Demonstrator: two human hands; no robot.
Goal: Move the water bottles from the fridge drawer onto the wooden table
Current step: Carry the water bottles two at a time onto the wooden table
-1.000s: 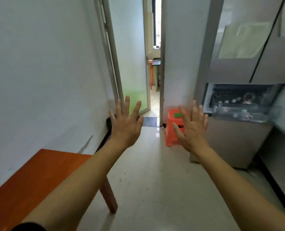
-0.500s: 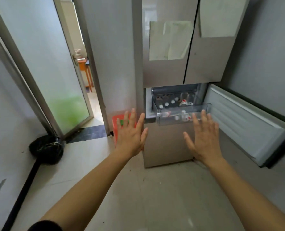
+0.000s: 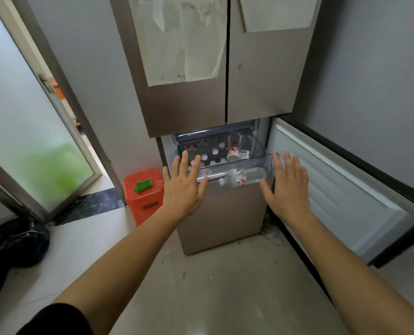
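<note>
Head view: left hand [image 3: 183, 189] and right hand [image 3: 287, 189] spread flat, empty, before fridge drawer [image 3: 235, 174].

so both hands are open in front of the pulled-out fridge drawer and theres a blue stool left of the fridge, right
Not quite: the stool is orange-red, not blue, as the head view shows. The rest holds: left hand and right hand are open before the pulled-out drawer.

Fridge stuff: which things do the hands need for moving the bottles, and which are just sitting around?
Needed for the job:
- water bottles, mostly upright
- clear fridge drawer, pulled out
- left hand and right hand, both open and empty

Just lying about:
- red stool with something green on top
- black bag on the floor
- papers on the fridge door
</note>
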